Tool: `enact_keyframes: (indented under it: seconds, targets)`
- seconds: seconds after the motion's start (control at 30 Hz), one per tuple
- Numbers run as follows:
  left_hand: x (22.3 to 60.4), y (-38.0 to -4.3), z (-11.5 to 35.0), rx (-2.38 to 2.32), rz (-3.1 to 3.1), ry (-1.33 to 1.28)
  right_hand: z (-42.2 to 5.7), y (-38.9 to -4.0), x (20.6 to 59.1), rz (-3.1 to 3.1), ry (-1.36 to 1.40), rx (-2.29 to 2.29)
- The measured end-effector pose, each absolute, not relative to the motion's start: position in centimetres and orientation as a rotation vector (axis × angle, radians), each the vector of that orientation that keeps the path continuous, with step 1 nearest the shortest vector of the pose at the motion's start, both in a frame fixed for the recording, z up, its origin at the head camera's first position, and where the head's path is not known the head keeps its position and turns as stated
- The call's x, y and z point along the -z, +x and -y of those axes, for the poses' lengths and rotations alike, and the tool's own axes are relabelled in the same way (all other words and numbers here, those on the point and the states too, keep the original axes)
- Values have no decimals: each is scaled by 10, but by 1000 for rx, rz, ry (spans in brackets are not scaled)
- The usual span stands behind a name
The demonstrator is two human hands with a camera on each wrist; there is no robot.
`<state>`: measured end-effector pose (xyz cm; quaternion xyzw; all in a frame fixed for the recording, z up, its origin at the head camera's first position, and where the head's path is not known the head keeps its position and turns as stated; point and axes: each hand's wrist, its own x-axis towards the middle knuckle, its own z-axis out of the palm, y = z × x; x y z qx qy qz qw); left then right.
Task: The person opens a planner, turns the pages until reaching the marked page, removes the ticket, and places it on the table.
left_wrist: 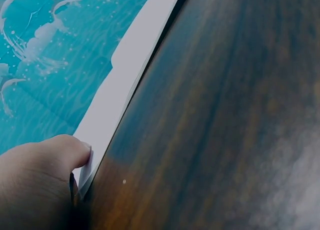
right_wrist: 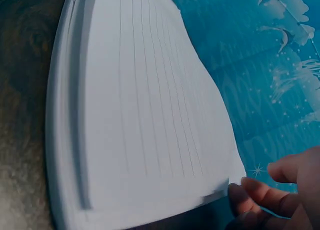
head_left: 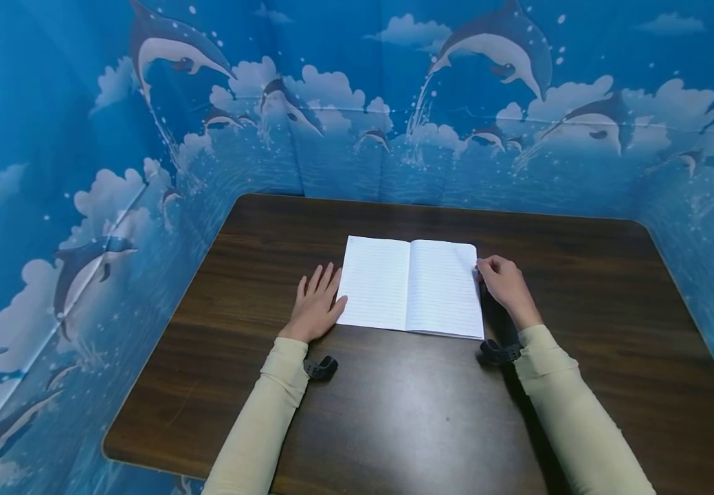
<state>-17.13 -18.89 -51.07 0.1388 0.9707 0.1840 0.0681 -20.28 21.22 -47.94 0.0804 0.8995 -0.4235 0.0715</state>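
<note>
An open notebook (head_left: pixel 374 282) with lined, blank-looking pages lies on the brown table. My left hand (head_left: pixel 315 309) rests flat at its left edge with fingers spread, the thumb on the page margin. In the left wrist view that thumb (left_wrist: pixel 70 152) presses the notebook's edge (left_wrist: pixel 120 85). At the right edge my right hand (head_left: pixel 504 283) has its fingers curled in. The right wrist view shows its fingertips (right_wrist: pixel 255 189) pinching the outer edge of the right-hand page (right_wrist: pixel 145 115), which bows up slightly. A dark shadow falls beside them.
The dark wood table (head_left: pixel 394 412) has rounded corners. A blue curtain (head_left: pixel 332 158) printed with dolphins and clouds hangs behind it and along the sides. Each wrist wears a black strap, the left strap (head_left: pixel 321 368) and the right strap (head_left: pixel 499 352).
</note>
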Motion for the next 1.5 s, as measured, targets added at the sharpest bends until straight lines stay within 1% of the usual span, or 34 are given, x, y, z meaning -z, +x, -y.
enact_keyframes:
  seconds: [0.27,0.7,1.03,1.5]
  targets:
    - [513,-168,190,-545,-2915,405,-211,-195,479,-2658,266,1110]
    - [521,-160,194,-566,-2915,397,-209,-190,489,-2607,199,1084]
    - [518,-164,193,-544,-2929,396,-214,-194,482,-2601,127,1164]
    - [511,-172,188,-564,-2928,407,-215,-196,474,-2705,129,1144]
